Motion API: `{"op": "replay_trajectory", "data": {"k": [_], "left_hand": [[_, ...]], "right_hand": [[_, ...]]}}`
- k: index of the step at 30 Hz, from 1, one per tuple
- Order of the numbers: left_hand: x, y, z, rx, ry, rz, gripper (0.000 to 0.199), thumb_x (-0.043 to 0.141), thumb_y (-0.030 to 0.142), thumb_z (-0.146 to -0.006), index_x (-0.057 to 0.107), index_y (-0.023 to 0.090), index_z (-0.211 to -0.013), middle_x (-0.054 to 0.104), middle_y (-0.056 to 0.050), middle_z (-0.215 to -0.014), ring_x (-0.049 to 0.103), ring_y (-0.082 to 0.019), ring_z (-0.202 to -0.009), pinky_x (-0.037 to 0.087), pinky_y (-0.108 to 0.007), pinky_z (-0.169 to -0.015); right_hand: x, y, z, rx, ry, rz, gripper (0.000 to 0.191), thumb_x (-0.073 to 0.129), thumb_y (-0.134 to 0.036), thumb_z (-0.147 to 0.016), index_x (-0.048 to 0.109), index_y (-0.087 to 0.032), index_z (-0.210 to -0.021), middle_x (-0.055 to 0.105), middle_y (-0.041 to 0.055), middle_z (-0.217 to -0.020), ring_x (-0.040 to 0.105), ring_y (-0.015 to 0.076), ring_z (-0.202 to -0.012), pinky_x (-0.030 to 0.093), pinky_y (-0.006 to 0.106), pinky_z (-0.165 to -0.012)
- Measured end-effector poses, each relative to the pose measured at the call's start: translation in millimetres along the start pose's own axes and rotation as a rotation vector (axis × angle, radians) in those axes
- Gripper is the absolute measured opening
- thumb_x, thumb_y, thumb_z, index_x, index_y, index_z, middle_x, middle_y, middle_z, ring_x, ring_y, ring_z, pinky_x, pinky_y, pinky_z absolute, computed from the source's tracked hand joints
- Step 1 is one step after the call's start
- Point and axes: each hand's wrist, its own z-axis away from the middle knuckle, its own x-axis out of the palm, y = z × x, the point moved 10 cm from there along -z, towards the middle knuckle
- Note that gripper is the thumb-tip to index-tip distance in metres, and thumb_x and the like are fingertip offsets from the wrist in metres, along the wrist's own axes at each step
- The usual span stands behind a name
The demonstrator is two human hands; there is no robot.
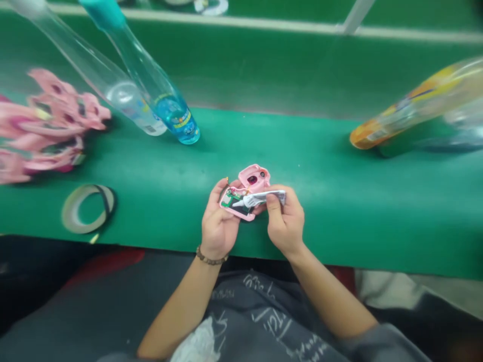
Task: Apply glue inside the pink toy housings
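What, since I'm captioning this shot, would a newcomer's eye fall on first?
Probably the opened pink case in the left hand, its green circuit board exposed, with the right hand pointing a white-tipped tube at it. Next, perhaps, come the heap of pink parts at far left and the blue bottle to its right.

No txt legible for sure. Blue-capped btl (177,118): blue lbl w/ yellowish lettering, too blurred to read. Clear btl (132,98) just beside it: lbl w/ barcode nr base, no. illegible. Orange/yellow btl (407,110), far R: barcode on pale patch nr base, digits unreadable, rest of lbl smeared. Dk grey shirt (241,305): white scrawly lettering, several bits at diff. angles, words unclear. Tube (278,197): any print too small to tell.
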Motion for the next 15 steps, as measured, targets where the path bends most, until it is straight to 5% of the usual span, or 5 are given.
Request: {"op": "replay_trajectory", "data": {"k": [15], "left_hand": [[3.3,-1.1,1.2,0.000,0.022,-0.092,0.045,0.058,0.030,-0.077,0.060,0.027,-0.122,0.060,-0.008,-0.121,0.059,-0.030,-0.114,0.052,-0.048,-0.098]], "right_hand": [[4.2,-6.7,-3.7,-0.037,-0.061,0.085,0.016,0.052,-0.022,-0.093,0.065,-0.027,-0.101,0.074,0.0013,-0.090,0.067,0.0152,-0.060,0.058,0.029,-0.056]]}}
